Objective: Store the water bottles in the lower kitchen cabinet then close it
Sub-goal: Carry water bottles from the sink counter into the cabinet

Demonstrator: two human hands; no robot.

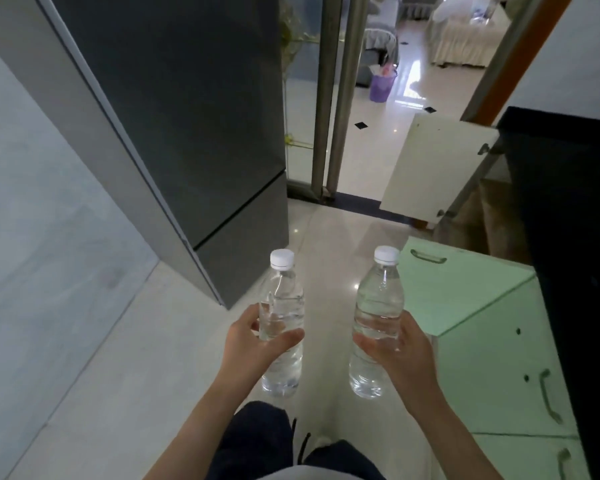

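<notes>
Two water bottles, both upright and held above the floor at centre frame, neither in the cabinet yet.

- left bottle [283,306]: gripped by left hand [253,337] at mid-body, thumb across the front, fingers curled round the back.
- right bottle [378,306]: gripped by right hand [400,344] the same way, thumb in front, fingers wrapped behind.
- Both are clear, with white caps on and water up to near the shoulder. They sit side by side, apart, roughly level.

Cabinet run sits along the right edge of the frame under a black counter [568,202].
- cream door [433,164], upper right: swung open, hinges showing on its right edge, dim cabinet interior [492,209] behind it.
- green door [465,292], just right of the right bottle: swung out into the aisle, handle near its far edge.
- closed green doors [499,382], lower right, with handles.

Rest: dark grey fridge [187,116] from upper left to centre, pale tiled floor [174,341], metal door frame [343,98] top centre, purple bin [383,85] beyond it, and the person's dark trousers [257,445] at bottom centre.
</notes>
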